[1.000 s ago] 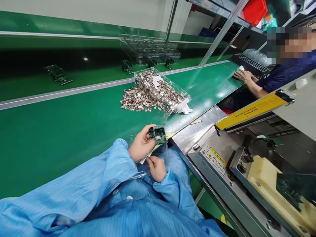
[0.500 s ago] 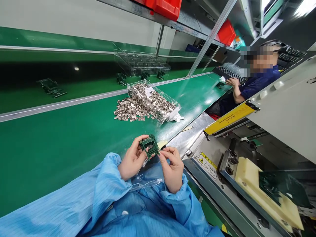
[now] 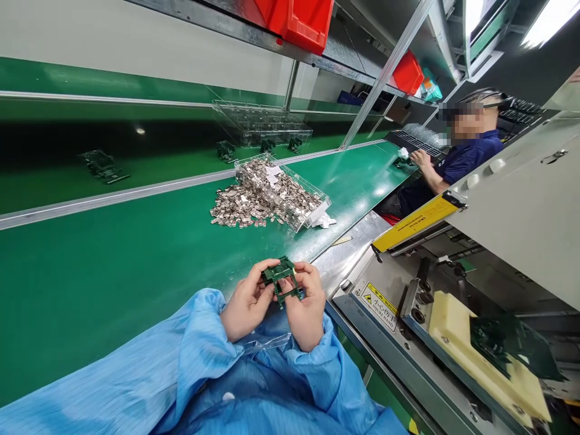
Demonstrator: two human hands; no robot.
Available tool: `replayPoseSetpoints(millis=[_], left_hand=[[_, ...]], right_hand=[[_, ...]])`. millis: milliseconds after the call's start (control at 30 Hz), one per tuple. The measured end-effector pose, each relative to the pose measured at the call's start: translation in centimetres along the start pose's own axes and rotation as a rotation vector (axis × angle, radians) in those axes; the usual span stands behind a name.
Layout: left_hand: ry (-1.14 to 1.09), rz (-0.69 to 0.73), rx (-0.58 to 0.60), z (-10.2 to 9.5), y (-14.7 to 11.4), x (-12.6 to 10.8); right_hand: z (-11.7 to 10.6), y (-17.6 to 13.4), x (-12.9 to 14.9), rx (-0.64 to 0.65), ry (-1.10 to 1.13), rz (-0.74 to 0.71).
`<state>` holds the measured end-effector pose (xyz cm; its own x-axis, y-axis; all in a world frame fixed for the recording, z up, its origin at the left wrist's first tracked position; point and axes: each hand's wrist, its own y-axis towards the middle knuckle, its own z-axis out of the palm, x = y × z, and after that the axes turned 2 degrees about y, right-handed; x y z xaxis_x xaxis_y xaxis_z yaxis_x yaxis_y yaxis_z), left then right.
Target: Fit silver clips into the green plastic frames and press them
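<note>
Close to my body, a small green circuit board [image 3: 281, 273] with cut-outs is held between both hands, tilted above the bench edge. My left hand [image 3: 248, 299] is closed on its left side, fingers behind and thumb in front. On the right side, my right hand [image 3: 306, 305] pinches the board too, its thumb near the lower part. Beyond the hands lies a clear plastic tray [image 3: 312, 215], tipped and heaped with small silvery metal pieces [image 3: 240, 204], many spilled onto the green bench [image 3: 149, 266].
To the right stands a machine with a cream-coloured fixture [image 3: 457, 338] and a hand-injury warning label [image 3: 379, 306]. Several green boards [image 3: 102, 164] and a clear compartment tray [image 3: 263, 121] sit along the back. A co-worker [image 3: 471, 151] sits farther down. Red bins [image 3: 294, 24] rest overhead.
My right hand has moved from the board's lower corner to grip its right side. The board has turned and tilted between my hands. My view has shifted slightly.
</note>
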<state>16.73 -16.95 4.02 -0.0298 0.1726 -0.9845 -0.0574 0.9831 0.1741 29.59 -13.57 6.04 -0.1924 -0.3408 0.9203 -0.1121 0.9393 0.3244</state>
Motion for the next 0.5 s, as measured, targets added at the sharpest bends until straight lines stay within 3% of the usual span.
replayPoseSetpoints(millis=[100, 267, 400, 500], left_hand=[[0.013, 0.013, 0.026, -0.1, -0.1, 0.2], [0.016, 0.034, 0.091, -0.2, -0.3, 0.2], [0.087, 0.047, 0.138, -0.1, -0.6, -0.8], [0.117, 0.023, 0.191, -0.2, -0.7, -1.8]], right_hand=[[0.0, 0.0, -0.2, 0.028, 0.156, 0.106], [-0.2, 0.2, -0.4, 0.116, 0.604, 0.399], [-0.7, 0.0, -0.8, 0.154, 0.735, 0.467], [-2.2, -0.3, -1.3, 0.205, 0.73, 0.423]])
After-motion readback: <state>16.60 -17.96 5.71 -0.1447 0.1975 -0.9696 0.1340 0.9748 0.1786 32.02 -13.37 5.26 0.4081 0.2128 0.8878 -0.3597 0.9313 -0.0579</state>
